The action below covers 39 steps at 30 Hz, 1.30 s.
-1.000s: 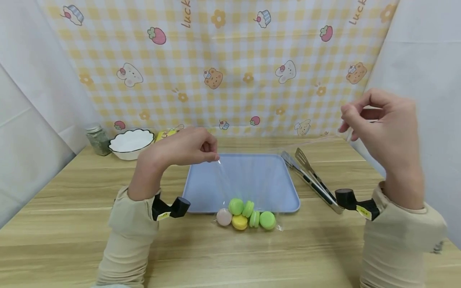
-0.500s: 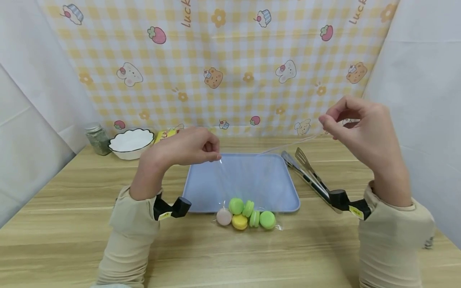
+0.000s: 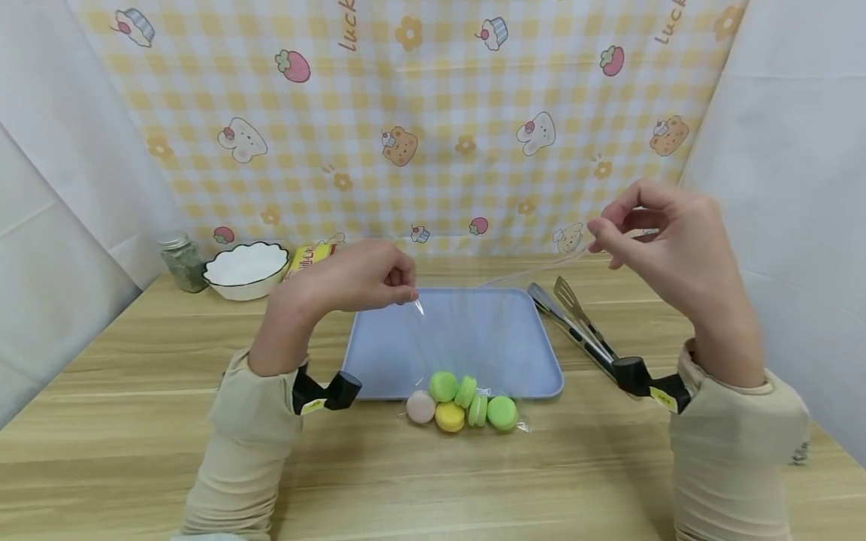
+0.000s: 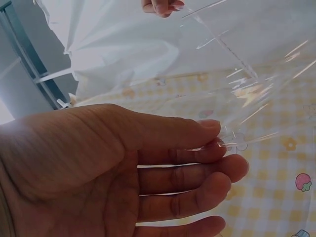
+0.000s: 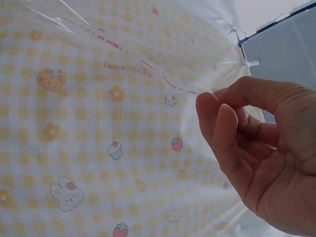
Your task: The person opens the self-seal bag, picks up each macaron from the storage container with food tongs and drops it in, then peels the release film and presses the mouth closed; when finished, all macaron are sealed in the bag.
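Observation:
Several macarons, green [image 3: 502,413], yellow [image 3: 449,416] and pale pink [image 3: 421,406], lie in the bottom of a clear plastic bag [image 3: 523,427] at the tray's front edge. My left hand [image 3: 358,278] pinches the bag's upper left corner between thumb and index finger, the bag stretching up to it. Raised higher at the right, my right hand [image 3: 666,240] pinches the end of a thin clear strip [image 3: 537,269]. Red print shows on the strip [image 5: 170,85] in the right wrist view. In the left wrist view it runs to the bag's mouth [image 4: 254,91].
Behind the bag is a blue tray [image 3: 365,361]. Tongs [image 3: 575,330] and a slotted turner [image 3: 571,297] lie right of it. At the back left stand a jar [image 3: 183,263], a white scalloped bowl [image 3: 246,270] and a yellow packet [image 3: 311,257]. A patterned curtain [image 3: 467,98] hangs behind.
My right hand has moved left and a little lower, still pinching the strip. The left hand has shifted slightly right with the bag's corner; the macarons have stayed in place.

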Available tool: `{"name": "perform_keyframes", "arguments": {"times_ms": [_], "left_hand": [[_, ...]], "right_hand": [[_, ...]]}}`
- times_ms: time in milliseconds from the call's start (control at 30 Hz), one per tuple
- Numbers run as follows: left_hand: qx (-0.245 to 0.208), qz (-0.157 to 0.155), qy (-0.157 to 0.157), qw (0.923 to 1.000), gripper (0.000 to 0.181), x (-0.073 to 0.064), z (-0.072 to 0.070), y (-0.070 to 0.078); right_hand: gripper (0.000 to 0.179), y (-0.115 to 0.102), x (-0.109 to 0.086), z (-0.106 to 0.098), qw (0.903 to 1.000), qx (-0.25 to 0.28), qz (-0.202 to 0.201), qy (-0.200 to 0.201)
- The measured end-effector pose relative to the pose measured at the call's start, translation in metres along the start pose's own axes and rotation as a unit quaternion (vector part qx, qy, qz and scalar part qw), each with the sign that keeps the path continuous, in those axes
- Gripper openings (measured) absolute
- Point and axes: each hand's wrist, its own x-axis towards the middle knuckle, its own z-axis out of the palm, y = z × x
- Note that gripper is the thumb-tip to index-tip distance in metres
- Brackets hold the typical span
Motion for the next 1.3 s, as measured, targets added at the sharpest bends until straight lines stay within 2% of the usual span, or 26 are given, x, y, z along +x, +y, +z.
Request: {"name": "perform_keyframes", "arguments": {"times_ms": [300, 467, 567, 700, 967, 1033, 1133, 1233, 1300], "left_hand": [[-0.004, -0.008, -0.004, 1.0, 0.012, 0.001, 0.001, 0.001], [-0.007, -0.006, -0.007, 0.9999, 0.013, 0.002, 0.002, 0.002], [-0.005, -0.01, -0.008, 0.9999, 0.014, 0.002, 0.002, 0.003], [-0.003, -0.02, -0.012, 0.9997, 0.013, 0.003, 0.003, 0.003], [-0.004, -0.018, -0.016, 0.9997, 0.013, 0.004, 0.004, 0.002], [-0.006, -0.013, -0.016, 0.9998, 0.013, 0.003, 0.003, 0.001], [-0.007, -0.007, -0.013, 0.9999, 0.013, 0.003, 0.002, -0.001], [-0.006, -0.005, -0.012, 0.9999, 0.013, 0.002, 0.002, -0.002], [-0.006, -0.004, -0.012, 0.9999, 0.013, 0.002, 0.002, -0.003]], "right_hand": [[0.009, 0.001, 0.0, 0.004, 0.9987, -0.035, -0.029, 0.021], [0.01, 0.0, -0.001, 0.004, 0.9992, -0.024, -0.019, 0.025], [0.012, 0.0, -0.001, 0.005, 0.9991, -0.024, -0.027, 0.024], [0.014, 0.0, 0.001, 0.007, 0.9977, -0.04, -0.054, 0.011], [0.005, -0.001, 0.001, 0.01, 0.9937, -0.082, -0.069, -0.034], [0.009, -0.001, 0.001, 0.01, 0.9934, -0.098, -0.055, -0.023], [0.019, -0.002, 0.001, 0.009, 0.9938, -0.109, -0.017, 0.018], [0.023, -0.001, 0.002, 0.009, 0.9953, -0.061, 0.017, 0.073], [0.023, -0.001, 0.004, 0.011, 0.9934, -0.006, 0.019, 0.113]]}}
